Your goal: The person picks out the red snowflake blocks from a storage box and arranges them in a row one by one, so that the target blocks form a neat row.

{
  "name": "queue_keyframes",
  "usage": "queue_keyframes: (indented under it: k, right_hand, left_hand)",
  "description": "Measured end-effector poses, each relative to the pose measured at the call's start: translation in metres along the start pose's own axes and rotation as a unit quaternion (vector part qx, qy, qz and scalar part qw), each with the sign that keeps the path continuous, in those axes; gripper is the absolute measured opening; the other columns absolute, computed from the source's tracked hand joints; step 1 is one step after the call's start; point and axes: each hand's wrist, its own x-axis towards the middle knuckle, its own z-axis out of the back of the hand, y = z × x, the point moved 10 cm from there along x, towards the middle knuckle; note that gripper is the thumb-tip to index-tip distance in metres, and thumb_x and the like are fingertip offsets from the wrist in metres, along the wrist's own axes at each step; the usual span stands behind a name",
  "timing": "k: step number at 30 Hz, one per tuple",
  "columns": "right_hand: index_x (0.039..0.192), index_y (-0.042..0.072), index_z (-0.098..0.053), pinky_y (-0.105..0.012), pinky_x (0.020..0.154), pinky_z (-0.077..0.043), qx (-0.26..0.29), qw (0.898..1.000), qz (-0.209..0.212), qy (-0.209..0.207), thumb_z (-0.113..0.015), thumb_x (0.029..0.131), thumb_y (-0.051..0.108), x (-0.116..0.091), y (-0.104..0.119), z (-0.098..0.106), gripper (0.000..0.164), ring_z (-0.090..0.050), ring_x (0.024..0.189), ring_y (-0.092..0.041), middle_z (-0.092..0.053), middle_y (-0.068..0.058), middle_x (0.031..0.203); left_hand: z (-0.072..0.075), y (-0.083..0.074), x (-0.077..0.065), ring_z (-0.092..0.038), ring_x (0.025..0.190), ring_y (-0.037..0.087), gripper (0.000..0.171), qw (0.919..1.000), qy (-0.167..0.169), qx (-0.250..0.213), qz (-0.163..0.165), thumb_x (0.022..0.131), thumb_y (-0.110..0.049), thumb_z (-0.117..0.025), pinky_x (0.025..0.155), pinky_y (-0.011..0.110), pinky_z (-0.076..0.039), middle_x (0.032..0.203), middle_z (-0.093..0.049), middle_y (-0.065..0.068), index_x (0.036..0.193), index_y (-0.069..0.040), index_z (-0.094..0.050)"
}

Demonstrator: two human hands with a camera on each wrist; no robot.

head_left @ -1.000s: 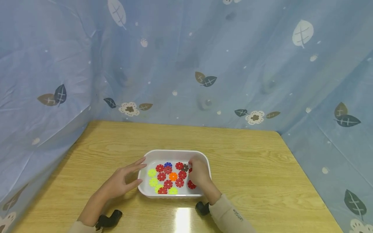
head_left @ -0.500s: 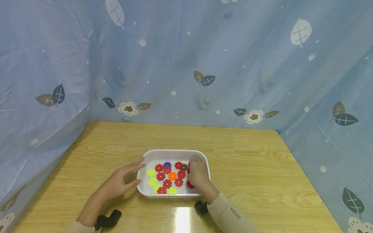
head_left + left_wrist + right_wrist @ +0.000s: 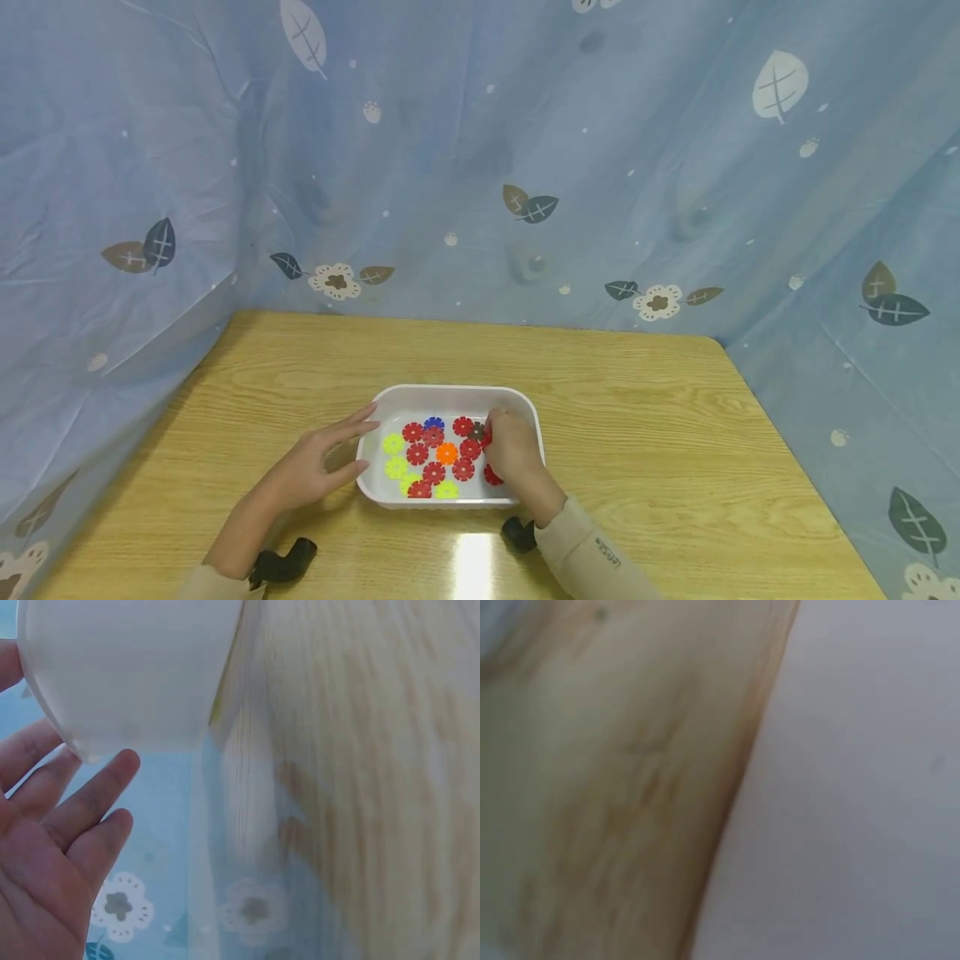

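Observation:
A white plastic tray (image 3: 450, 503) holds toothed plastic snowflake discs, among them an orange disc (image 3: 447, 453), a blue disc (image 3: 434, 423), a brown disc (image 3: 477, 431), and several red and yellow ones. My right hand (image 3: 516, 450) reaches into the tray's right side with fingers curled down, pinching a red snowflake disc (image 3: 487, 440) that peeks out by the fingertips; most of that disc is hidden. At the tray's left end, my left hand (image 3: 324, 458) has spread, fairly straight fingers against the rim. The left wrist view shows those fingers (image 3: 94, 799) beside the tray's outer wall (image 3: 135, 675).
Wood-grain table (image 3: 637, 433) surrounds the tray. Blue patterned cloth (image 3: 465, 150) hangs behind and on both sides. Black wrist-worn pieces (image 3: 283, 562) sit below the wrists. The right wrist view is blurred, filled by a pale surface (image 3: 840, 795) and wood grain.
My right hand stays in the same corner of the tray, its fingers shifting slightly; the red disc shows a little differently beside them. The left hand keeps its place at the rim.

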Motion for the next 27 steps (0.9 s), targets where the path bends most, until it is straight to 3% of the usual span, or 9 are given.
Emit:
queue_keyframes:
  k: [3, 7, 12, 15, 20, 24, 27]
  right_hand:
    - [0.089, 0.003, -0.060, -0.020, 0.050, -0.048, 0.044, 0.999, -0.012, 0.018, -0.069, 0.079, -0.005, 0.000, -0.002, -0.002, 0.016, -0.050, 0.066, -0.018, -0.057, -0.007, 0.081]
    - [0.090, 0.004, -0.064, -0.023, 0.056, -0.051, 0.092, 0.995, -0.012, 0.024, -0.064, 0.080, -0.008, 0.000, -0.003, 0.001, 0.015, -0.052, 0.071, -0.019, -0.061, -0.007, 0.086]
    - [0.095, 0.003, -0.068, -0.034, 0.075, -0.056, 0.139, 0.990, 0.021, -0.006, -0.064, 0.081, -0.008, -0.003, 0.000, 0.022, 0.018, -0.058, 0.082, -0.021, -0.067, -0.008, 0.091]
    - [0.100, 0.003, -0.069, -0.037, 0.079, -0.056, 0.174, 0.984, 0.038, -0.024, -0.064, 0.082, -0.007, -0.005, -0.004, 0.037, 0.021, -0.063, 0.088, -0.023, -0.069, -0.008, 0.095]
    - [0.106, 0.004, -0.070, -0.037, 0.085, -0.055, 0.263, 0.963, 0.024, -0.046, -0.065, 0.083, -0.005, -0.007, -0.028, 0.057, 0.025, -0.064, 0.093, -0.023, -0.070, -0.009, 0.101]
    - [0.111, 0.002, -0.068, -0.024, 0.084, -0.053, 0.334, 0.941, -0.009, -0.057, -0.064, 0.084, -0.004, -0.008, -0.054, 0.066, 0.027, -0.063, 0.096, -0.021, -0.069, -0.012, 0.106]
    - [0.114, 0.001, -0.066, -0.014, 0.078, -0.051, 0.361, 0.930, -0.030, -0.065, -0.065, 0.085, -0.003, -0.010, -0.072, 0.071, 0.030, -0.062, 0.096, -0.019, -0.067, -0.015, 0.111]
  left_hand:
    - [0.000, -0.001, 0.000, -0.042, 0.133, 0.032, 0.048, 1.0000, 0.000, 0.004, -0.001, 0.088, -0.024, -0.067, 0.101, 0.056, -0.041, 0.150, -0.038, 0.006, 0.133, -0.012, -0.055]
    - [0.001, -0.003, 0.000, -0.043, 0.132, 0.032, 0.048, 1.0000, -0.003, 0.006, -0.007, 0.087, -0.023, -0.068, 0.101, 0.056, -0.041, 0.150, -0.039, 0.007, 0.132, -0.012, -0.056]
    - [0.001, -0.003, 0.000, -0.043, 0.132, 0.032, 0.048, 0.9999, -0.004, 0.004, -0.010, 0.088, -0.022, -0.068, 0.101, 0.056, -0.041, 0.150, -0.039, 0.007, 0.133, -0.012, -0.055]
    - [0.000, -0.002, 0.000, -0.043, 0.132, 0.032, 0.048, 0.9999, -0.003, 0.002, -0.012, 0.088, -0.022, -0.067, 0.100, 0.056, -0.042, 0.150, -0.038, 0.006, 0.133, -0.011, -0.055]
    - [0.000, -0.001, 0.000, -0.043, 0.133, 0.031, 0.048, 0.9998, -0.007, 0.005, -0.018, 0.088, -0.023, -0.067, 0.102, 0.054, -0.041, 0.150, -0.039, 0.006, 0.133, -0.012, -0.055]
    - [-0.001, -0.001, 0.000, -0.043, 0.133, 0.031, 0.048, 0.9997, -0.008, 0.008, -0.021, 0.088, -0.023, -0.068, 0.103, 0.052, -0.041, 0.150, -0.039, 0.005, 0.133, -0.012, -0.055]
    - [-0.001, -0.001, 0.000, -0.043, 0.132, 0.030, 0.048, 0.9997, -0.009, 0.008, -0.021, 0.087, -0.023, -0.068, 0.103, 0.050, -0.041, 0.150, -0.039, 0.006, 0.133, -0.012, -0.055]
